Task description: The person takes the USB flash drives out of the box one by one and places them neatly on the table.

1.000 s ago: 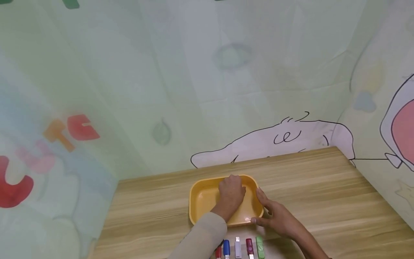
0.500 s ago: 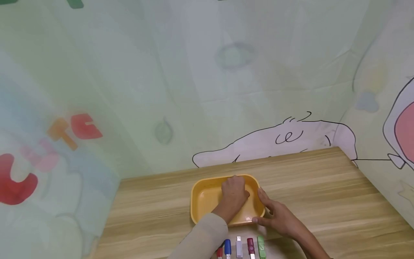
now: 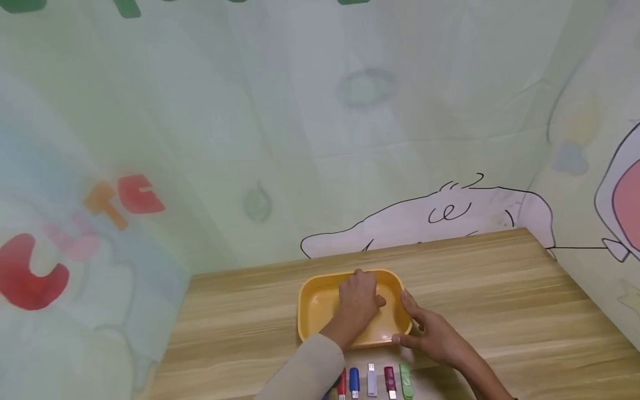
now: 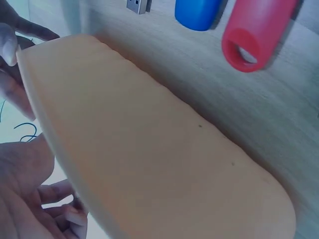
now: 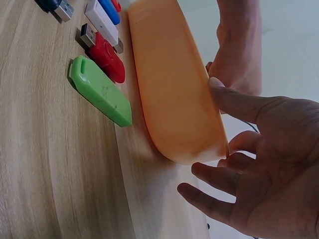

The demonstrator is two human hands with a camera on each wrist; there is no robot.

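Observation:
A yellow rectangular tray point(image 3: 314, 318) stands on the table. My left hand point(image 3: 357, 303) reaches down into it, fingers bent and turned away toward the far wall, thumb jutting right. In the left wrist view the tray's wall hides part of this hand point(image 4: 22, 186), and I cannot tell whether it holds something. At the tray's right end my right hand point(image 3: 432, 333) holds the rim, thumb at the near corner. The right wrist view shows its thumb point(image 5: 234, 102) on the rim, other fingers spread by the end wall.
In front of the tray lies a row of USB sticks: red point(image 3: 342, 383), blue point(image 3: 354, 380), pale grey point(image 3: 371, 381), dark red point(image 3: 390, 382) and green point(image 3: 406, 382). A dark blue one point(image 5: 54, 9) is at the row's far end. A printed curtain point(image 3: 300, 139) hangs behind the wooden table point(image 3: 500, 289).
My left hand has shifted slightly right, then back left inside the tray, and its thumb sticks out more. The right hand stays at the tray's end. The head view has drifted slightly.

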